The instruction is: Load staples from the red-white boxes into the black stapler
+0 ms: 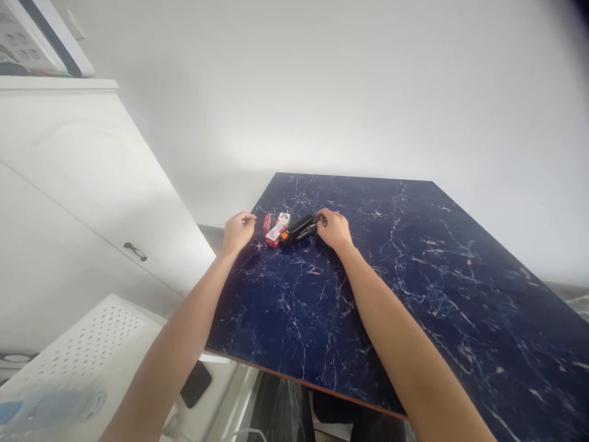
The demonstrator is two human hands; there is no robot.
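On the dark blue marbled table lies a black stapler-like tool with an orange part at its left end. My right hand has its fingers closed round the right end of this tool. Just left of the tool are small red and white boxes, touching or nearly touching it; one narrow red box stands at the far left of them. My left hand is by the table's left edge, left of the boxes, fingers pinched together; what they hold, if anything, is too small to see.
A white cabinet with a black handle stands on the left. Below it is a white perforated surface, with a dark flat object near the table's front left corner. A pale wall rises behind the table.
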